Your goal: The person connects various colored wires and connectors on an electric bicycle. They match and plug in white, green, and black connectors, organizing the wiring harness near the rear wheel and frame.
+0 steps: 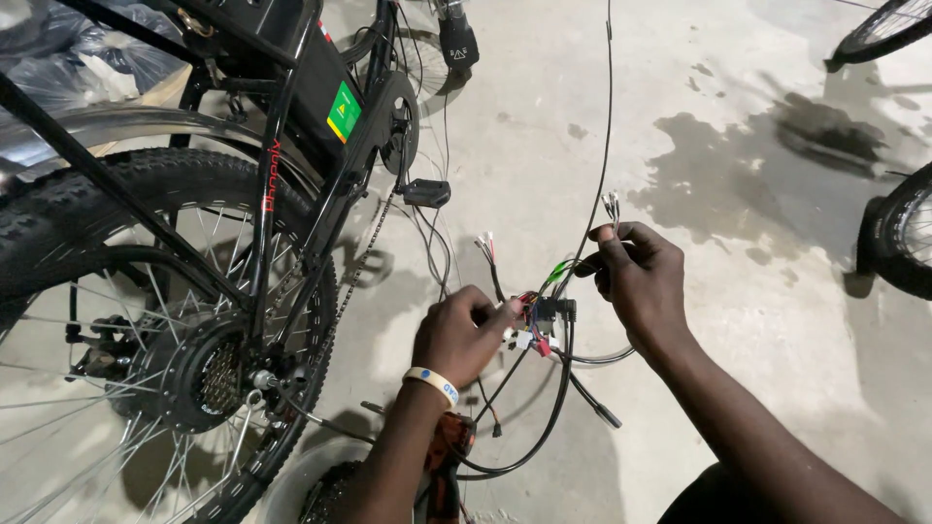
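Note:
My left hand (463,333), with a pale band on the wrist, pinches a bundle of coloured wires and small connectors (537,318) in the middle of the view. My right hand (638,275) grips a thin black cable (599,165) that rises toward the top, with bare wire ends (611,205) sticking out above its fingers. More loose wire ends (487,245) poke up between the hands. Black cables (544,427) loop down below both hands. The hands are a short gap apart, joined by the wiring.
A black bicycle stands at left: knobby rear tyre (116,184), hub motor and cogs (199,378), chain, frame with a green sticker (343,112), pedal (425,192). Other wheels show at the right edge (898,238) and top right (888,27). The concrete floor has dark wet stains (738,184).

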